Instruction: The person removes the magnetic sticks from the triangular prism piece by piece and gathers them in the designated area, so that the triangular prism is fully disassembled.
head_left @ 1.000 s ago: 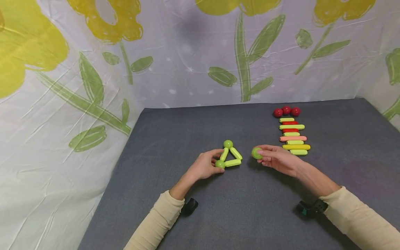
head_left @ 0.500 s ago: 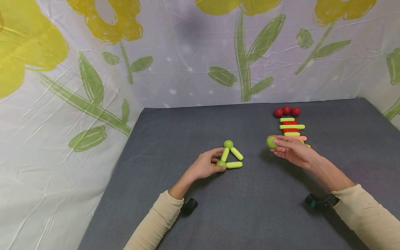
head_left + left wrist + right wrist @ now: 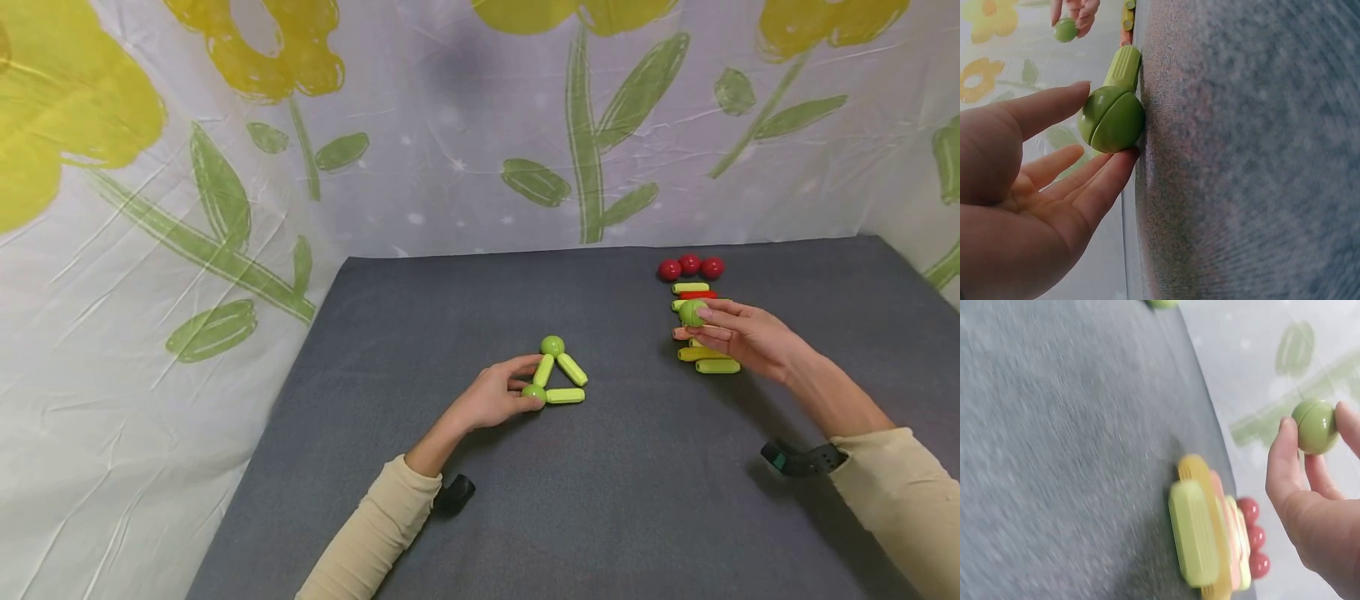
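Green ball (image 3: 692, 312) pinched in the fingertips of the right hand (image 3: 742, 337), held in the air above the row of sticks (image 3: 705, 329) at the right of the grey counter (image 3: 630, 492); the right wrist view shows thumb on one side of it and fingers on the other (image 3: 1315, 427). A ball has no long axis to note. Sticks in the row lie side by side, each with its long axis running left to right, the row itself running away from the person; colours green, yellow, red and pink. Three red balls (image 3: 690, 267) sit touching one another at the far end of the row. Left hand (image 3: 491, 400) rests on the counter with its thumb and fingers lightly closed on the near-left corner ball (image 3: 534, 392) of a green triangle (image 3: 558, 375); in the left wrist view the thumb lies above that ball (image 3: 1112, 120) and the fingers below it, the ball on the counter. Triangle: ball at the far apex (image 3: 552, 345), ball at the near-left corner, three green sticks as sides; base stick (image 3: 565, 396) runs left to right, the near-right corner has no ball. Flowered cloth (image 3: 225, 167) hangs behind and to the left.
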A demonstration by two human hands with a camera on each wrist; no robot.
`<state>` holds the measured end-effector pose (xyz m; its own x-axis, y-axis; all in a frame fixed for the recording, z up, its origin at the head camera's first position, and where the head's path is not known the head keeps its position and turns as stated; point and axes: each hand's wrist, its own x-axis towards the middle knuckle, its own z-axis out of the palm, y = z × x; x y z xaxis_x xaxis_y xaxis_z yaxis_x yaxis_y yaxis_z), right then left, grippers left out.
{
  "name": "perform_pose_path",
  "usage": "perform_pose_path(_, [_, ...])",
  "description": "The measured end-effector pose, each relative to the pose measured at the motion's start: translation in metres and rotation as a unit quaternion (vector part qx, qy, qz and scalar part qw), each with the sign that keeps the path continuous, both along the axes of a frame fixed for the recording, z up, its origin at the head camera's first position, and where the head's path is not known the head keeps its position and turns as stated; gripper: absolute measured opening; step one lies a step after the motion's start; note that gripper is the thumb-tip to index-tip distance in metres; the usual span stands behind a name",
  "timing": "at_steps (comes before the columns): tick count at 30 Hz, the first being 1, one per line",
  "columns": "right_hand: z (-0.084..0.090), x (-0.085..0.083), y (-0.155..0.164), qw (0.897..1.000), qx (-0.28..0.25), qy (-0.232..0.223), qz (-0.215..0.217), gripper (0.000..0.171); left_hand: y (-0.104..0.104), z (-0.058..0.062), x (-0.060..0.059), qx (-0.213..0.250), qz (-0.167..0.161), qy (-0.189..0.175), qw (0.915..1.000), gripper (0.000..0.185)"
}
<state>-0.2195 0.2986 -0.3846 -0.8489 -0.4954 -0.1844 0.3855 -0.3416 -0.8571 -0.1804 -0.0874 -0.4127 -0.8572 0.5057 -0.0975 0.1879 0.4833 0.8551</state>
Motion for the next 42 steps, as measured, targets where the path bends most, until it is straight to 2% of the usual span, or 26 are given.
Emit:
perform_pose_path(4, [-0.001, -0.007, 0.014, 1.0, -0.029, -0.006, 0.008, 0.026, 0.0, -0.001, 0.0, 0.01, 0.003, -0.008, 0.9999, 0.064])
perform_pose_path(6, [-0.001, -0.011, 0.02, 1.0, -0.025, -0.008, 0.004, 0.025, 0.0, 0.0, 0.0, 0.009, 0.005, -0.013, 0.9999, 0.064])
perform_pose_path(8, [0.001, -0.014, 0.025, 1.0, 0.005, -0.006, -0.005, 0.023, 0.0, 0.0, 0.0, 0.008, 0.006, -0.017, 0.9998, 0.064])
perform_pose_path(12, [0.002, -0.02, 0.033, 0.996, 0.076, -0.018, -0.039, 0.021, -0.001, -0.001, -0.001, 0.01, 0.004, -0.018, 0.9998, 0.062])
perform_pose_path(16, [0.001, -0.027, 0.037, 0.993, 0.059, -0.034, -0.092, 0.013, -0.001, -0.001, -0.002, 0.009, 0.002, -0.015, 0.9998, 0.061])
perform_pose_path(18, [0.001, -0.031, 0.038, 0.991, 0.032, -0.044, -0.126, 0.021, -0.001, 0.0, -0.002, 0.006, 0.003, -0.015, 0.9999, 0.062])
perform_pose_path(20, [0.0, -0.036, 0.04, 0.987, 0.011, -0.058, -0.15, 0.042, -0.002, 0.0, -0.002, 0.005, 0.004, -0.013, 0.9999, 0.061])
perform_pose_path(22, [-0.002, -0.041, 0.042, 0.983, 0.008, -0.071, -0.167, 0.056, -0.002, 0.0, -0.001, 0.002, 0.004, -0.012, 0.9999, 0.061])
perform_pose_path(25, [-0.005, -0.047, 0.047, 0.978, -0.007, -0.092, -0.186, 0.047, -0.002, -0.001, -0.001, -0.001, 0.003, -0.008, 1.0, 0.061])
perform_pose_path(29, [-0.01, -0.052, 0.052, 0.974, -0.023, -0.105, -0.2, 0.01, -0.002, -0.002, -0.001, -0.001, 0.001, -0.008, 1.0, 0.06])
perform_pose_path(31, [-0.012, -0.054, 0.054, 0.972, -0.02, -0.112, -0.207, 0.006, -0.001, -0.002, -0.001, 0.002, 0.0, -0.008, 1.0, 0.06])
perform_pose_path(34, [-0.014, -0.059, 0.055, 0.965, 0.019, -0.119, -0.232, 0.003, -0.002, -0.002, -0.001, 0.003, 0.002, -0.008, 1.0, 0.06])
perform_pose_path(37, [-0.018, -0.065, 0.055, 0.956, 0.076, -0.119, -0.259, 0.019, -0.002, -0.002, -0.001, 0.003, 0.003, -0.009, 0.9999, 0.06])
perform_pose_path(42, [-0.025, -0.073, 0.054, 0.934, 0.169, -0.117, -0.292, 0.072, -0.002, -0.002, -0.001, 0.004, 0.002, -0.009, 0.9999, 0.059])
